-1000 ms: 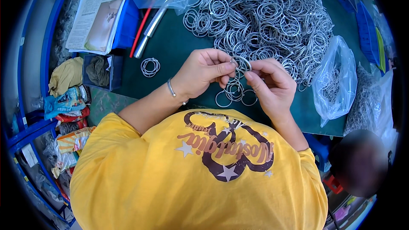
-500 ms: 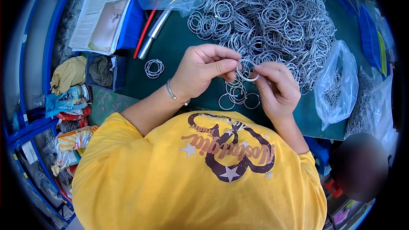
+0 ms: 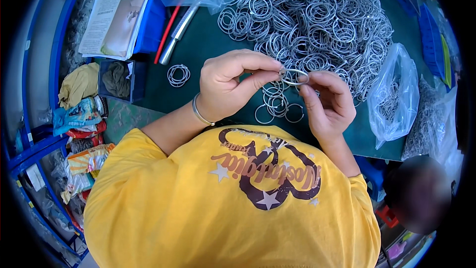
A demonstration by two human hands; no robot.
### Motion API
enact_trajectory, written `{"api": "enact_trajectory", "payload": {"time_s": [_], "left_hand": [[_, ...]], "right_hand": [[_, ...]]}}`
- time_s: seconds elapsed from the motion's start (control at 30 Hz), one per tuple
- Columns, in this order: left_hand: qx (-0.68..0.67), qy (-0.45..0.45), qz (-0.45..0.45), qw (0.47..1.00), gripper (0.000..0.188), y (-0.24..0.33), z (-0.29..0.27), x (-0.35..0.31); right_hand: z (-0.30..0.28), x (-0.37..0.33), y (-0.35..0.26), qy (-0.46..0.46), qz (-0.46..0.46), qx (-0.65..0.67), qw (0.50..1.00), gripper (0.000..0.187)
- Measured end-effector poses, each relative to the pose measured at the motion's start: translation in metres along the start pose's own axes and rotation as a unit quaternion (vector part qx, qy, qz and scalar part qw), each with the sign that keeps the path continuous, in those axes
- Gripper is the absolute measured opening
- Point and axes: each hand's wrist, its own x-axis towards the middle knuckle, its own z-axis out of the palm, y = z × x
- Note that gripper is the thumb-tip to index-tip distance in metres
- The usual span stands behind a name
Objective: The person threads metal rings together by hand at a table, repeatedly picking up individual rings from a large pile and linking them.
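Above the near side of the green tabletop, both my hands are pinched on one silvery metal ring (image 3: 291, 83). My left hand (image 3: 223, 82) has its thumb and forefinger on the ring's left side, and a bangle circles that wrist. On the opposite side, the thumb and fingers of my right hand (image 3: 328, 101) grip the rim. Just below and behind the held ring lie several loose rings (image 3: 272, 103), partly hidden by my hands. A big heap of similar rings (image 3: 317, 15) spreads beyond them. A smaller group of rings (image 3: 178, 75) rests apart to the left.
A tapered metal rod (image 3: 179, 31) and a red stick (image 3: 170, 32) lie beside a blue bin (image 3: 151, 25) with papers. Rings fill part of a clear plastic bag (image 3: 391, 101) at right. A box with cloth (image 3: 116, 79) stands left. Someone's blurred head (image 3: 419, 193) is at lower right.
The held ring has tilted flatter, so it shows more edge-on. My left hand has shifted slightly left, and my right hand slightly right and down.
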Motion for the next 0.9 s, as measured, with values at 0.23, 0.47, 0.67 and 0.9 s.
{"api": "enact_trajectory", "payload": {"time_s": [0.23,0.47,0.67,0.9], "left_hand": [[-0.139,0.042,-0.115,0.983,0.016,0.002,0.009,-0.001],[-0.169,-0.014,-0.194,0.966,0.016,0.001,0.006,-0.001],[-0.204,0.000,-0.210,0.956,0.007,0.003,0.006,0.000],[-0.206,0.003,-0.204,0.957,0.007,0.007,0.005,0.000]], "right_hand": [[-0.004,0.002,-0.003,-0.007,-0.029,-0.012,0.999,0.021],[-0.004,0.007,-0.006,-0.027,-0.028,-0.077,0.996,0.018],[-0.004,0.006,-0.005,-0.017,-0.015,-0.075,0.997,0.019],[-0.007,0.005,0.001,-0.010,-0.035,-0.124,0.992,0.015]]}}
